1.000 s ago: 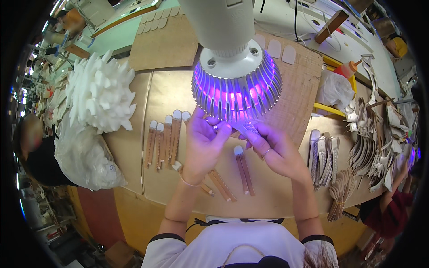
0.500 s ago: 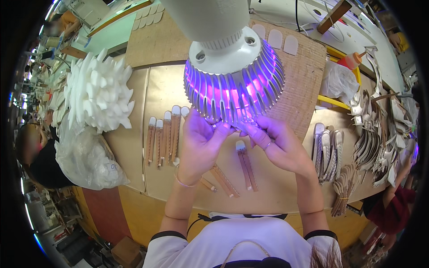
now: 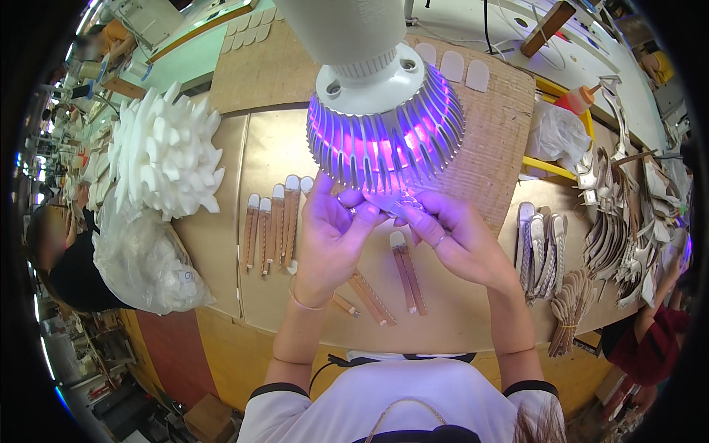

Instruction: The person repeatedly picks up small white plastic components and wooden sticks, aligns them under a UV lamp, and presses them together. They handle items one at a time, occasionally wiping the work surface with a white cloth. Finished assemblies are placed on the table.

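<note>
Close under a finned lamp (image 3: 384, 136) glowing violet, both my hands meet at a small pale strap piece (image 3: 382, 201) lit purple. My left hand (image 3: 332, 229) pinches its left side between thumb and curled fingers. On the other side my right hand (image 3: 456, 235), wearing a ring, grips it with the thumb on top. The lamp and my fingers hide much of the piece. Below them on the table lies a brown two-strand strap with a pale rounded tip (image 3: 408, 273). Another brown strap (image 3: 371, 297) lies partly behind my left wrist.
Several brown straps (image 3: 271, 225) stand in a row left of my hands. Farther left are a white spiky foam pile (image 3: 166, 155) and a plastic bag (image 3: 148, 258). Braided straps (image 3: 543, 251) and a banded bundle (image 3: 570, 314) lie right. Behind is a wooden board (image 3: 495, 125) with pale tabs.
The lamp appears slightly higher in view, and more of the pale piece shows between my thumbs. My hands keep nearly the same place and grip.
</note>
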The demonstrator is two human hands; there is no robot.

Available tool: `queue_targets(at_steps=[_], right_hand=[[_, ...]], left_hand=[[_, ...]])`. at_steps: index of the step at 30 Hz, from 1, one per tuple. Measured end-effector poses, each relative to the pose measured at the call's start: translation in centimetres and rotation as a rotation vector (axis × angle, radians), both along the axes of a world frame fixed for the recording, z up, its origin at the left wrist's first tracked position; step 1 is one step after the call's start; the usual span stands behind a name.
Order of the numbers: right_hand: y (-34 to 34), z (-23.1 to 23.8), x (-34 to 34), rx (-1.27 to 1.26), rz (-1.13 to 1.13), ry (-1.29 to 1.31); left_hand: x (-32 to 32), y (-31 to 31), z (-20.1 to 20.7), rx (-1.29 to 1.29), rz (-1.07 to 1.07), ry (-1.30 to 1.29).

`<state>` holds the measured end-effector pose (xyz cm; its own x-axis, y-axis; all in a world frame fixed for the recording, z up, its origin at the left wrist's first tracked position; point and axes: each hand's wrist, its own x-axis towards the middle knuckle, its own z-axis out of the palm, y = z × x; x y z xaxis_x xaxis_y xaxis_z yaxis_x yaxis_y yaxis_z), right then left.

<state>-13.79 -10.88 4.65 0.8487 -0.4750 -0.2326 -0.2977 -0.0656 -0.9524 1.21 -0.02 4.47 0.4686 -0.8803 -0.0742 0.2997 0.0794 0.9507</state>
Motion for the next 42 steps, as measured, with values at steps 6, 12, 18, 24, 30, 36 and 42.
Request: queue_targets(at_steps=[6, 12, 18, 24, 30, 36, 42], right_hand=[[0.0, -0.2, 0.0, 0.014, 0.001, -0.016], [0.1, -0.4, -0.1, 0.034, -0.008, -0.030], [0.4, -0.3, -0.1, 0.058, -0.035, -0.052], [0.5, 0.0, -0.1, 0.034, -0.034, -0.028], [0.8, -0.1, 0.0, 0.038, -0.042, -0.041], [0.9, -0.1, 0.0, 0.058, -0.055, -0.020], [1.7, -0.2, 0.2, 0.060, -0.160, -0.108]], left_hand=[[0.1, -0.1, 0.0, 0.026, -0.015, 0.016], [0.0, 0.0, 0.1, 0.043, 0.005, 0.019], [-0.2, 0.0, 0.4, 0.013, 0.011, 0.001], [-0.3, 0.1, 0.8, -0.007, 0.002, 0.012], [-0.2, 0.3, 0.9, -0.011, -0.006, 0.007], [-0.6, 0.5, 0.9, 0.017, 0.045, 0.054], [-1.1, 0.6, 0.9, 0.015, 0.090, 0.058]])
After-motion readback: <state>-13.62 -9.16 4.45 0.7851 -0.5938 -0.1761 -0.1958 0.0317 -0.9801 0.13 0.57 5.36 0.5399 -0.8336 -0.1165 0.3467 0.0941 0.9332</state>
